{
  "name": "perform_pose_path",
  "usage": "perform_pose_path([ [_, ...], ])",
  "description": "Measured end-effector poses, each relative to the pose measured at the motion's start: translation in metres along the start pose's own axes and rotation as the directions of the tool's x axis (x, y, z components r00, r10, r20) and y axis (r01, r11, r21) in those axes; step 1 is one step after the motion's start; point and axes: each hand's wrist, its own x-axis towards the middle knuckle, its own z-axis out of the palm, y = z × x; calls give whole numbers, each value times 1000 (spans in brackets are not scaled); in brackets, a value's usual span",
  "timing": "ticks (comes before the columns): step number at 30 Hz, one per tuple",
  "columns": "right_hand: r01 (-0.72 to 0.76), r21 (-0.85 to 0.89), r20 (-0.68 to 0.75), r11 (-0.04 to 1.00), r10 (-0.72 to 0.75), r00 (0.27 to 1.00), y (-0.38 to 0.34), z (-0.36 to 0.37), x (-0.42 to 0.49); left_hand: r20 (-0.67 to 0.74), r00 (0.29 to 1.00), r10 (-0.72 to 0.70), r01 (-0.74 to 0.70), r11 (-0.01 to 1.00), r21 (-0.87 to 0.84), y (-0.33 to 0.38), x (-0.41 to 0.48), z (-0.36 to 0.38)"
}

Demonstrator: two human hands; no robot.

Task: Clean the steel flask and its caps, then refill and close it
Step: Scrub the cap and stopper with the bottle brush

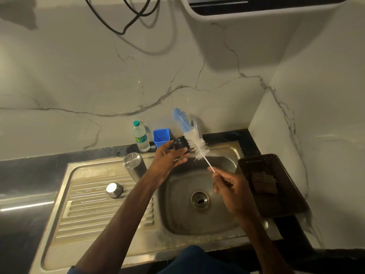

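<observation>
My left hand (167, 157) holds a small black inner cap (180, 144) above the back of the sink basin (177, 214). My right hand (230, 184) grips the thin white handle of a bottle brush (194, 140), whose white and blue bristles rise up beside the cap, touching its right side. The steel flask (135, 166) stands upside down on the drainboard (94, 204), behind my left forearm. A steel outer cap (114, 190) sits dome up on the drainboard, left of the flask.
A plastic water bottle (140, 136) and a blue tub (161, 137) stand at the back wall. The tap (198, 126) is behind the brush. A dark tray (270, 184) with a scrub pad (263, 182) lies right of the basin. Black cables hang above.
</observation>
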Motion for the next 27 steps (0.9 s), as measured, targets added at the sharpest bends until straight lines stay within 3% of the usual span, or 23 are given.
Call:
perform_pose_path([
  [12, -17, -15, -24, 1000, 17, 1000, 10, -1, 2, -24, 999, 25, -25, 1000, -10, -2, 1, -3],
  [24, -43, 12, -19, 999, 43, 999, 5, 1, 4, 139, 986, -93, 113, 984, -139, 11, -10, 16],
  [27, -30, 0, -16, 1000, 30, 999, 5, 1, 2, 94, 995, -45, 58, 988, -145, 10, -9, 14],
])
